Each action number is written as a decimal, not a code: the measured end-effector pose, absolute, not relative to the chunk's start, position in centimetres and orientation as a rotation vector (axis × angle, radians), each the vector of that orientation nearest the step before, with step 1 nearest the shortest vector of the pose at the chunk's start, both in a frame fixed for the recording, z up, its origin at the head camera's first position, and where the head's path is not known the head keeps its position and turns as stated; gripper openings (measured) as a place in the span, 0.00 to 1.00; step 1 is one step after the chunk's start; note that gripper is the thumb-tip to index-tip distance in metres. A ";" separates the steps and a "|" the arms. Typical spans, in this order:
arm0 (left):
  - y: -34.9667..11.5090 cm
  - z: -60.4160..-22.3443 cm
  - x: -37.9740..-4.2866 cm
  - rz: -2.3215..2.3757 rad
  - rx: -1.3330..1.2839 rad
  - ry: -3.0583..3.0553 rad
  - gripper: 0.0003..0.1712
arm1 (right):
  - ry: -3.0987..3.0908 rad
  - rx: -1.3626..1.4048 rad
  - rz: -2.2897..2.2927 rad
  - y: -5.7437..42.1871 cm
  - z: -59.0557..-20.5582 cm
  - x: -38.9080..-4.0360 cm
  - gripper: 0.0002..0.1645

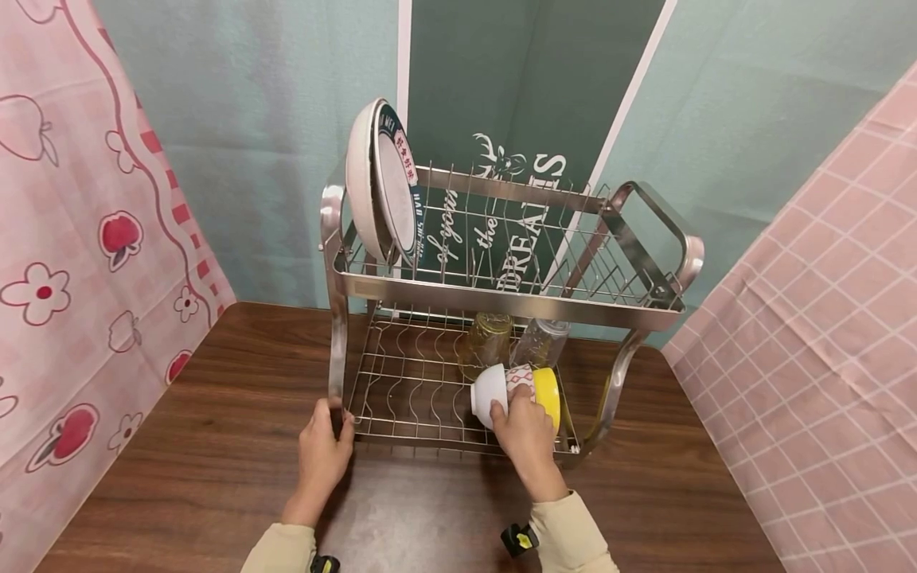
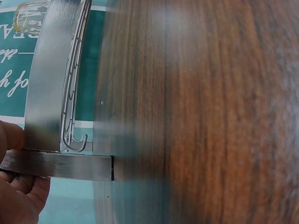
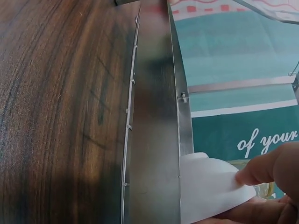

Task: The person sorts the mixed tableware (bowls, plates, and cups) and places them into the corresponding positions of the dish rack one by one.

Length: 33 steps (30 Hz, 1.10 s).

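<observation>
A two-tier metal dish rack (image 1: 501,301) stands on the wooden table. My left hand (image 1: 324,450) grips its front left leg (image 2: 84,165) low down, thumb on one side and fingers on the other. On the lower tier, at the right, a white bowl (image 1: 489,390), a red-and-white patterned bowl (image 1: 520,377) and a yellow bowl (image 1: 548,394) stand on their sides in a row. My right hand (image 1: 526,434) pinches the white bowl, its thumb on the outer wall. The other fingers reach over by the patterned bowl, partly hidden.
Behind the bowls, a yellowish glass (image 1: 489,342) and a clear glass (image 1: 542,342) stand upside down on the lower tier. A large white bowl (image 1: 364,183) and a blue-rimmed plate (image 1: 397,187) lean at the upper tier's left end. Curtains enclose the table (image 1: 215,414).
</observation>
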<state>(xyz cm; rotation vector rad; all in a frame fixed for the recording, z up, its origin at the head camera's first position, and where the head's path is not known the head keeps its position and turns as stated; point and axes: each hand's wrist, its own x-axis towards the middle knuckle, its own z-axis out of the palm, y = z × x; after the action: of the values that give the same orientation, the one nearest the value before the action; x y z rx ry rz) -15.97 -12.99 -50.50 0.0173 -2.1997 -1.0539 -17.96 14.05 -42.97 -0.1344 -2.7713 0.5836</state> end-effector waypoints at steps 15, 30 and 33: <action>-13.1 -50.6 -15.7 -1.063 0.035 -2.223 0.17 | -2.809 -0.157 0.504 14.1 -43.2 -17.4 0.20; -13.0 -50.5 -15.9 -1.032 0.045 -2.238 0.17 | -2.819 -0.139 0.549 14.7 -43.5 -17.3 0.20; -13.0 -50.5 -15.9 -1.036 0.051 -2.248 0.17 | -2.839 -0.163 0.571 14.8 -43.5 -17.1 0.20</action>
<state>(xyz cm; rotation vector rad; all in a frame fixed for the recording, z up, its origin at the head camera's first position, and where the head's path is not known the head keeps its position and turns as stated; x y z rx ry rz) -15.87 -12.97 -50.48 0.0510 -2.2477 -1.0363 -17.07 14.75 -43.51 -0.1630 -2.8394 0.5709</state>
